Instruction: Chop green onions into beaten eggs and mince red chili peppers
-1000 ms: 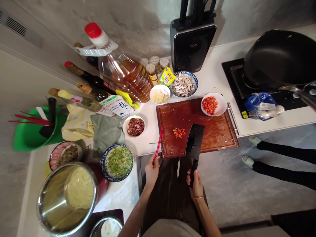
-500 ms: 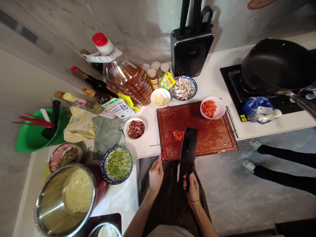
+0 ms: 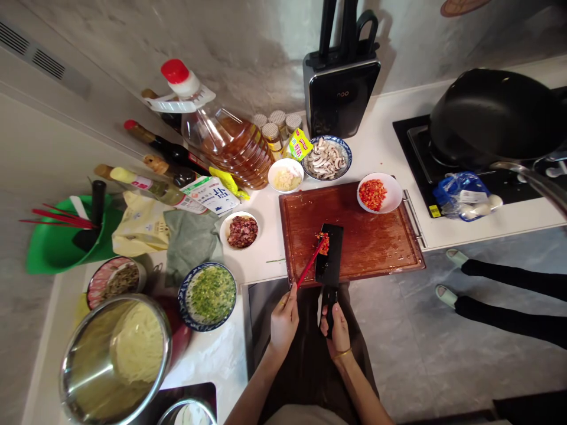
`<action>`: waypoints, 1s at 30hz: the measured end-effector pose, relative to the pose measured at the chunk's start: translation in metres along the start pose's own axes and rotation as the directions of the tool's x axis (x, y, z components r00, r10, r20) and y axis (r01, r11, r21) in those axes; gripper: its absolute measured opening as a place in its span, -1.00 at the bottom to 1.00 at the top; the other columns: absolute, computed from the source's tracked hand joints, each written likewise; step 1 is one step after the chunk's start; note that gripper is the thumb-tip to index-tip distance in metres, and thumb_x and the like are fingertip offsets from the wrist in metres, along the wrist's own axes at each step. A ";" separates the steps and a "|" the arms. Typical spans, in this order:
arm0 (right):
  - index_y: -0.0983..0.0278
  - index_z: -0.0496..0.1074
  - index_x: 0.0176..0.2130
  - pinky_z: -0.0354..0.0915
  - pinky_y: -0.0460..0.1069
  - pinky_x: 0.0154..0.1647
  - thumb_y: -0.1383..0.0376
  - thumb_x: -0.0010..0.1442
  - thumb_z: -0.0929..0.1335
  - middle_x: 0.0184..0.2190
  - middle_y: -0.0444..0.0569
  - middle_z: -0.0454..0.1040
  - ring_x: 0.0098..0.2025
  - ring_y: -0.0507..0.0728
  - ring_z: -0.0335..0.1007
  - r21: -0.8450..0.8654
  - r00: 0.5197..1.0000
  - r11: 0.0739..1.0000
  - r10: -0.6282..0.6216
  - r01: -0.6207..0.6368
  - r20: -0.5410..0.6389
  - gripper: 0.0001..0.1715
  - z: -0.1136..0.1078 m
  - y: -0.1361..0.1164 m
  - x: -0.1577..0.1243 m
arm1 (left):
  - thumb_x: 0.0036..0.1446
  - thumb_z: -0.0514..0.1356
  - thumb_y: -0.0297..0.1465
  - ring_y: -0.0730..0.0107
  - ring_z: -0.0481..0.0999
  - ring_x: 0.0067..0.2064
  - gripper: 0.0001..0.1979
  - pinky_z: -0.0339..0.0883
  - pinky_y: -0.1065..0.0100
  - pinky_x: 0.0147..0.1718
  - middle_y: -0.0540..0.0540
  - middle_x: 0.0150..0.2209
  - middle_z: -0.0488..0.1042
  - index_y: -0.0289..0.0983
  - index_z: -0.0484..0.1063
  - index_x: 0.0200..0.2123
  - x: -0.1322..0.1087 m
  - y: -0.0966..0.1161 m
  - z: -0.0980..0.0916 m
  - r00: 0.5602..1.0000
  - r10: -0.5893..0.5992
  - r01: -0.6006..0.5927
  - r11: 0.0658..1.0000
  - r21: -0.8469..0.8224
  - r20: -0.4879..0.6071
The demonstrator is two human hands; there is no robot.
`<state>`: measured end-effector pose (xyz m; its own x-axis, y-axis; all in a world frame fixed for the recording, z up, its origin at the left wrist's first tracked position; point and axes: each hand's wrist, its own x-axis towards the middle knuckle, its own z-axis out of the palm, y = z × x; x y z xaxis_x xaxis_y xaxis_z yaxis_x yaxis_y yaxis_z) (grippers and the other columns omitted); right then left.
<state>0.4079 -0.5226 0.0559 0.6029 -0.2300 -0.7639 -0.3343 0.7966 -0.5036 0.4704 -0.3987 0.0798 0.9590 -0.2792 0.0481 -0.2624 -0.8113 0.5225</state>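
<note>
My left hand (image 3: 284, 321) is closed around red chopsticks (image 3: 309, 264), whose tips touch a small heap of chopped red pepper (image 3: 324, 243). That heap lies on the black blade of a cleaver (image 3: 330, 260). The cleaver's handle is gripped in my right hand (image 3: 338, 328), and the blade lies low over the near middle of the wooden cutting board (image 3: 381, 245). A white bowl (image 3: 393, 195) of chopped red pepper stands at the board's far right corner. Whether the blade rests on the wood I cannot tell.
Left of the board stand bowls of chopped meat (image 3: 243, 231) and chopped greens (image 3: 209, 296). Behind it are a garlic bowl (image 3: 286, 176), a mushroom bowl (image 3: 326, 158) and a knife block (image 3: 343, 97). A wok (image 3: 494, 115) sits on the hob; another person's legs (image 3: 509, 319) show at right.
The cleaver has shifted left and turned flatter, and the chopped pepper that was on the board now lies on its blade. The chopstick tips have moved right, onto the pepper.
</note>
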 end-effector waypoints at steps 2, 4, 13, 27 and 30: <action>0.26 0.33 -0.27 -0.06 -0.19 -0.75 -0.05 0.08 0.31 -0.48 -0.18 0.27 -0.68 -0.14 -0.07 0.038 0.999 0.999 0.032 -0.032 0.013 -0.57 -0.001 -0.008 -0.003 | 0.20 -0.02 -0.54 0.36 0.48 -0.08 -0.54 0.42 0.34 -0.10 -0.18 -0.06 0.45 -0.22 0.18 0.17 0.001 0.003 -0.007 1.000 0.018 -0.019 1.000 -0.010 -0.009; 0.22 0.33 -0.18 -0.08 -0.19 -0.75 -0.04 0.07 0.32 -0.48 -0.20 0.26 -0.68 -0.14 -0.08 0.065 0.999 0.997 0.048 -0.049 0.020 -0.55 -0.001 -0.020 -0.010 | 0.20 -0.01 -0.54 0.36 0.48 -0.08 -0.54 0.41 0.34 -0.10 -0.18 -0.05 0.45 -0.22 0.18 0.17 0.004 0.004 -0.016 0.999 0.038 -0.039 0.999 -0.024 -0.039; 0.23 0.36 -0.25 -0.14 -0.21 -0.80 -0.01 0.01 0.38 -0.48 -0.19 0.29 -0.70 -0.17 -0.15 0.050 1.000 0.999 -0.019 0.018 0.017 -0.58 -0.005 -0.145 -0.037 | 0.21 -0.04 -0.52 0.40 0.46 -0.07 -0.54 0.38 0.34 -0.06 -0.14 -0.06 0.45 -0.16 0.18 0.17 0.071 0.017 -0.037 0.941 0.339 -0.335 0.932 -0.135 0.001; 0.34 0.34 -0.51 -0.12 -0.23 -0.84 0.05 -0.10 0.46 -0.51 -0.12 0.33 -0.69 -0.16 -0.06 -0.082 0.989 0.990 -0.120 0.113 -0.086 -0.58 -0.040 -0.268 -0.013 | 0.15 -0.03 -0.59 0.41 0.46 -0.16 -0.51 0.38 0.44 -0.19 -0.12 -0.15 0.47 -0.18 0.23 0.14 0.234 0.089 0.028 0.877 0.445 -0.471 0.871 0.137 0.183; 0.33 0.35 -0.51 -0.12 -0.22 -0.83 0.02 -0.08 0.44 -0.50 -0.11 0.34 -0.69 -0.16 -0.05 -0.154 0.985 0.980 -0.141 0.124 -0.101 -0.56 -0.052 -0.267 -0.020 | 0.14 -0.02 -0.59 0.40 0.46 -0.16 -0.53 0.38 0.44 -0.19 -0.14 -0.17 0.48 -0.21 0.28 0.11 0.244 0.097 0.030 0.905 0.394 -0.418 0.895 0.157 0.163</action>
<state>0.4480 -0.7602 0.1846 0.5674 -0.3952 -0.7224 -0.3645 0.6661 -0.6507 0.6757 -0.5608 0.1170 0.7469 -0.6557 0.1103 -0.6522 -0.6901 0.3136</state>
